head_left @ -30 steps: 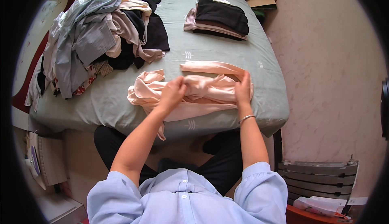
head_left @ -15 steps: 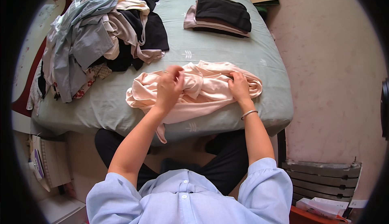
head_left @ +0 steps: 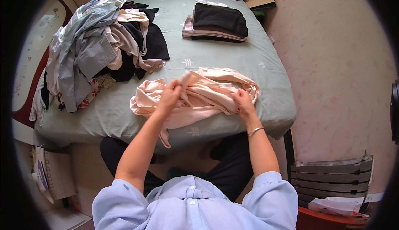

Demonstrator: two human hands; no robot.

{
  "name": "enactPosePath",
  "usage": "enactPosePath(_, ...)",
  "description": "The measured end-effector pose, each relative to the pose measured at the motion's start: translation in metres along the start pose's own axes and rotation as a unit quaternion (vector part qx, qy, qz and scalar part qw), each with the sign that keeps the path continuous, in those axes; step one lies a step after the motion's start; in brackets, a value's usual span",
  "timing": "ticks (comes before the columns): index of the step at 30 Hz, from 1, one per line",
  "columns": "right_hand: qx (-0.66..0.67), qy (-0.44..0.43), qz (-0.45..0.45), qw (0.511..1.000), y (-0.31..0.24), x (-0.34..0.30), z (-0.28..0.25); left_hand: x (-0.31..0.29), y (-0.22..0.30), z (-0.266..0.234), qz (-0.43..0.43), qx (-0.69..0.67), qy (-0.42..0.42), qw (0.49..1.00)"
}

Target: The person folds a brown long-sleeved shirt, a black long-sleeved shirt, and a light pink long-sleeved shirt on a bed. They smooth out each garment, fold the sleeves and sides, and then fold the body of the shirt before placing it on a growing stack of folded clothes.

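Observation:
A pale pink garment (head_left: 203,90) lies crumpled along the near edge of the bed, one strip of it hanging over the side. My left hand (head_left: 169,95) pinches a raised fold of it near the middle, the fingertips slightly blurred. Closed on the cloth toward its right end is my right hand (head_left: 243,102), with a silver bangle on that wrist. Between the two hands the fabric is drawn into lengthwise folds. Whether it is a top or another kind of clothing, the bunching hides.
A large heap of mixed clothes (head_left: 95,51) covers the bed's left side. Farther back stands a folded stack (head_left: 220,22) with black cloth on top. The bed (head_left: 174,70) has a pale green sheet. A slatted dark chair (head_left: 332,180) stands at the lower right.
My left hand has taken hold of a fold and lifted it. My right hand has closed on the cloth, and the garment's right end has pulled inward. The view has shifted slightly.

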State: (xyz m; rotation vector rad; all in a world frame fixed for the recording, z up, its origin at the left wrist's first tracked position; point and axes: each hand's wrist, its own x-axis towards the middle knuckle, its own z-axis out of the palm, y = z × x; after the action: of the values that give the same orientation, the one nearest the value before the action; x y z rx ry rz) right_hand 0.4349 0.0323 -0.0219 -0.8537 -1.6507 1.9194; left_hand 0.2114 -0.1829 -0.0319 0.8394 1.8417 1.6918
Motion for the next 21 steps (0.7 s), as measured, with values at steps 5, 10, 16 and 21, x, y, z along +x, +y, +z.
enactPosePath(5,0.041,0.001,-0.170,0.985,-0.062,-0.011,-0.034,0.005,0.066,-0.070,-0.008,-0.277,0.051,0.960)
enactPosePath(10,-0.144,0.027,-0.343,0.928,-0.167,-0.012,-0.052,-0.004,0.194,-0.085,0.085,-0.201,0.086,0.972)
enactPosePath(16,-0.228,0.123,-0.440,0.860,-0.266,-0.034,-0.052,0.004,0.278,-0.129,0.336,0.141,0.198,0.910)
enactPosePath(21,-0.333,0.217,-0.507,0.765,-0.305,-0.043,-0.064,-0.001,0.323,-0.133,0.370,0.211,0.183,0.886)
